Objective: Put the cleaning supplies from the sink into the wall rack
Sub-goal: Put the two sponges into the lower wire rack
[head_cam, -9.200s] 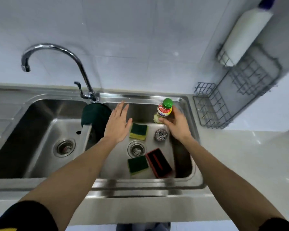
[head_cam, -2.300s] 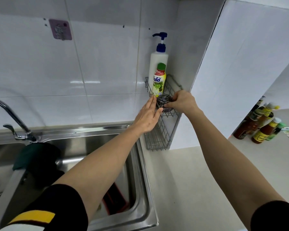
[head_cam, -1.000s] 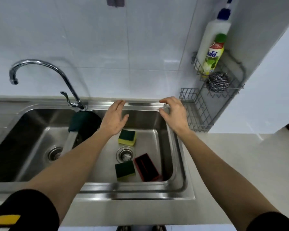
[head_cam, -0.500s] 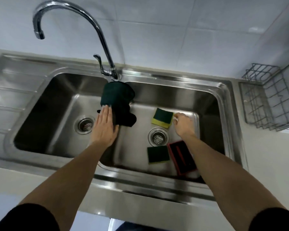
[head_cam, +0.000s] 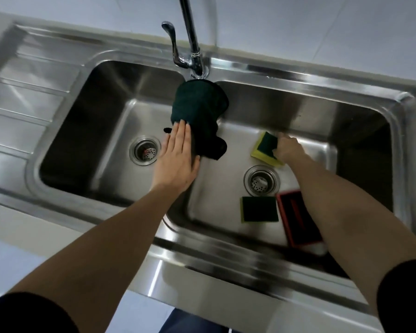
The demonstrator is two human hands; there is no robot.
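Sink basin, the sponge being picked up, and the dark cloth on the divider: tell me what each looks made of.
Sink basin: stainless steel by the look, brushed finish with streaky bright reflections.
Sponge under the right hand: soft yellow foam with a dark green scouring layer, matte and two-toned.
Dark cloth, touched by the flat left hand: probably a woven or microfibre textile; it drapes in folds without shine.
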